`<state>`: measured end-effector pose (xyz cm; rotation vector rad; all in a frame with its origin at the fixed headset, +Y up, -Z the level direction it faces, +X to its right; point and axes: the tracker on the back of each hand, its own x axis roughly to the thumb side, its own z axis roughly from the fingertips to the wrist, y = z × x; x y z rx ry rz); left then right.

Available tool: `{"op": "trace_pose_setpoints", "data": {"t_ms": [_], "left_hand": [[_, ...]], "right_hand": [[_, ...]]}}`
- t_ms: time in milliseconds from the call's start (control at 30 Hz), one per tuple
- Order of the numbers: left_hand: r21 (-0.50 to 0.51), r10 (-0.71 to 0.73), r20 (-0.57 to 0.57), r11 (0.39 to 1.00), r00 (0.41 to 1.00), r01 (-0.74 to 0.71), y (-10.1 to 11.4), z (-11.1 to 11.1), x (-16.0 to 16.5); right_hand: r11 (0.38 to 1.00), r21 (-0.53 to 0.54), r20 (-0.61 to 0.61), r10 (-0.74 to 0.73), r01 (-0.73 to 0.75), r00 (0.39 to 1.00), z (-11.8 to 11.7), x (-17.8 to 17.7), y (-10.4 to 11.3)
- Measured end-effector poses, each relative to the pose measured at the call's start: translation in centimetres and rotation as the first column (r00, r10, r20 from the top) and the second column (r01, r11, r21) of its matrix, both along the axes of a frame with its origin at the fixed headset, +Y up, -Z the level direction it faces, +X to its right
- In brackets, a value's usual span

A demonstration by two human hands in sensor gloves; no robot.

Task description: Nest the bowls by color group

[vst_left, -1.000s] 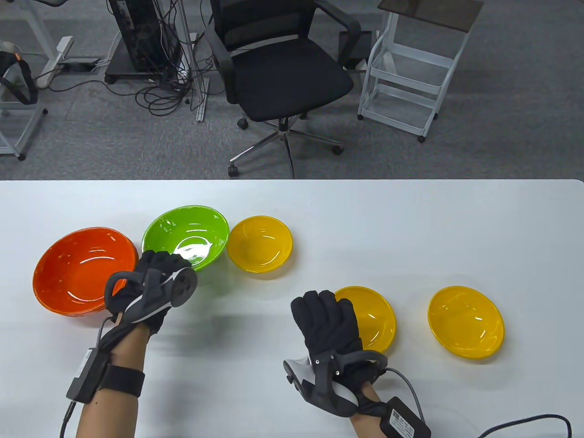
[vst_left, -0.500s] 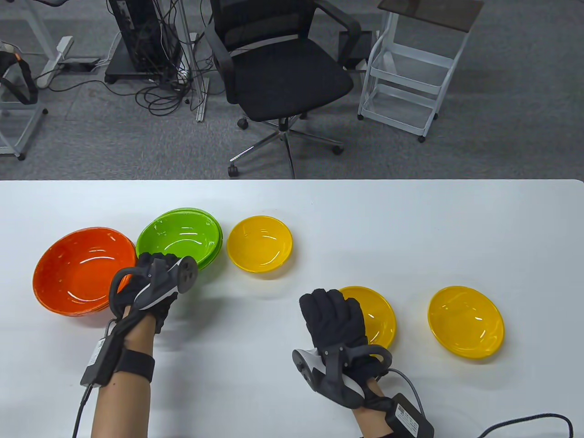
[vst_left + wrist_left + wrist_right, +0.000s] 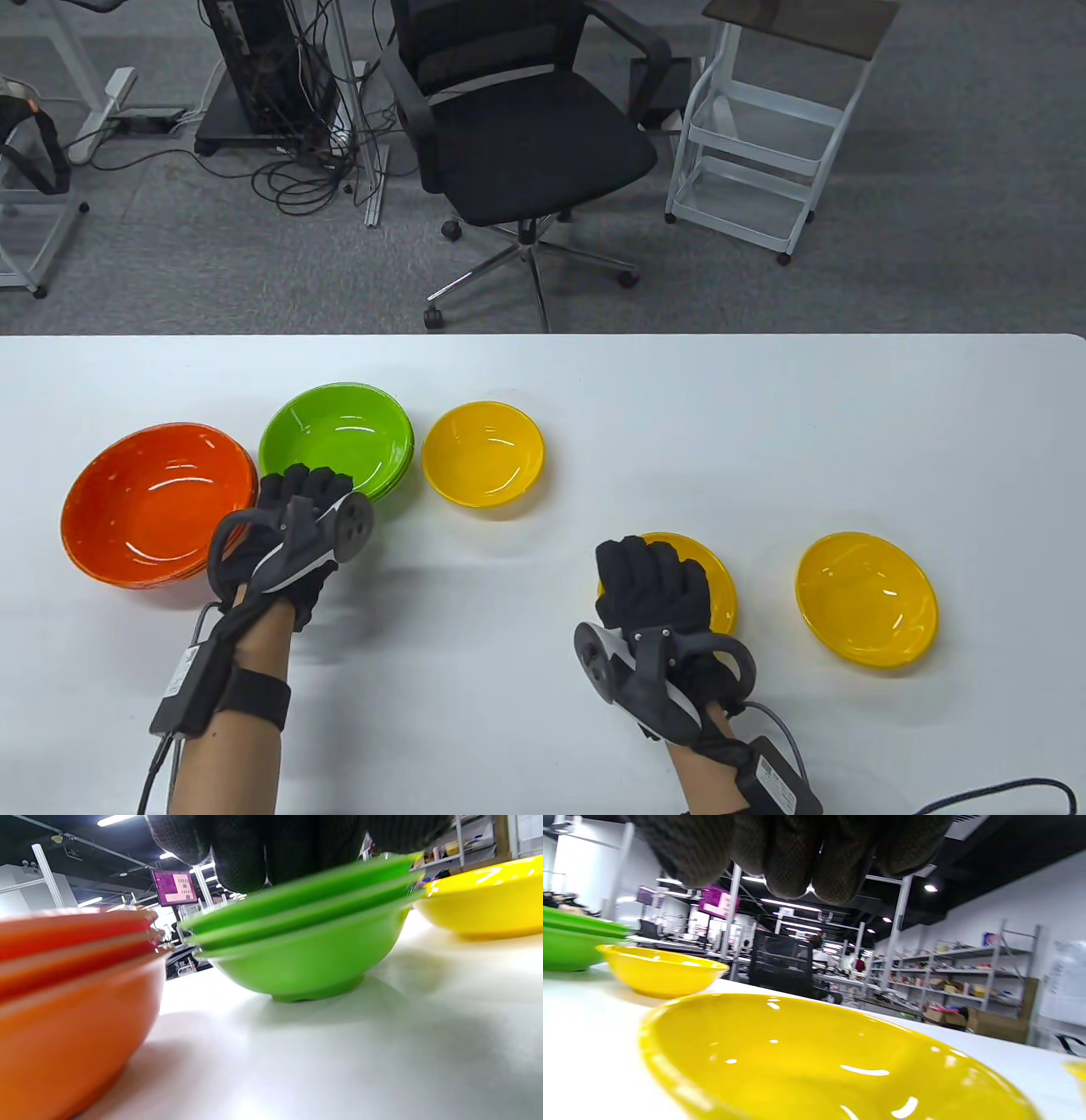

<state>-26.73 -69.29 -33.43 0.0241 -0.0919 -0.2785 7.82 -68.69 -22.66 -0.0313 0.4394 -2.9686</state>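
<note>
White table point(image 3: 764, 441): carries every bowl and both hands; its far edge runs across the middle of the table view.

Orange bowl stack point(image 3: 157, 505): far left. The left wrist view shows three nested rims point(image 3: 76, 942).

Green bowl stack point(image 3: 337, 437): just right of the orange stack, close to it; three nested rims show in the left wrist view point(image 3: 305, 921), resting upright on one foot.

Three single yellow bowls: the rear yellow bowl point(image 3: 483, 454) stands just right of the green stack, apart from it; the middle yellow bowl point(image 3: 708, 586) lies nearer the front, partly under the right hand; the right yellow bowl point(image 3: 866, 598) stands well apart at the right. None is nested.

Left hand point(image 3: 293, 518): at the near rim of the green stack, fingers point(image 3: 237, 853) lying over the top rim. Whether they grip or only rest there cannot be told.

Right hand point(image 3: 652, 586): over the near-left part of the middle yellow bowl, fingers point(image 3: 793, 853) curled downward above its rim. The right wrist view shows a gap between fingertips and bowl; nothing is grasped.
</note>
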Motion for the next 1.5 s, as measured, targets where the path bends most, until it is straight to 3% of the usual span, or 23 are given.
{"op": "trace_pose_setpoints", "data": {"t_ms": [167, 333, 467, 600, 667, 700, 900, 1333, 1500], "left_hand": [[0.047, 0.101, 0.039, 0.994, 0.994, -0.103, 1.9, 3.8, -0.2], [0.067, 0.130, 0.037, 0.989, 0.991, -0.132, 2.3, 7.4, 0.0], [0.099, 0.094, 0.044, 0.990, 0.995, -0.098, 1.3, 8.9, 0.0], [0.108, 0.162, 0.085, 0.979, 0.983, -0.171, -0.2, 9.3, -0.2], [0.058, 0.133, 0.090, 0.989, 0.987, -0.139, -0.4, 9.3, -0.2], [0.105, 0.121, 0.093, 0.986, 0.988, -0.130, -0.4, 9.5, -0.4], [0.078, 0.132, 0.094, 0.987, 0.987, -0.139, -1.0, 9.5, -1.2], [0.036, 0.173, 0.039, 0.984, 0.984, -0.174, -2.1, 9.0, -2.4], [0.041, 0.191, 0.042, 0.980, 0.981, -0.193, -2.1, 9.0, -2.5]], "right_hand": [[0.992, -0.072, 0.086, -0.099, 0.105, 0.991, -1.4, 2.4, 1.0], [0.995, -0.098, 0.189, 0.047, -0.029, 0.981, -1.2, 7.0, 2.4], [0.975, -0.223, 0.325, 0.098, -0.024, 0.941, -0.7, 11.4, 1.1], [0.934, -0.352, 0.416, 0.101, 0.057, 0.904, -0.6, 14.0, -1.1], [0.929, -0.360, 0.434, 0.088, 0.083, 0.897, -0.6, 14.7, -2.1], [0.931, -0.357, 0.441, 0.093, 0.079, 0.893, -0.6, 14.8, -2.6], [0.915, -0.397, 0.478, 0.140, 0.071, 0.867, -1.4, 14.7, -4.6], [0.932, -0.360, 0.530, 0.181, 0.027, 0.828, -2.0, 15.2, -6.8], [0.951, -0.308, 0.510, 0.191, -0.030, 0.839, -2.1, 14.8, -6.3]]}}
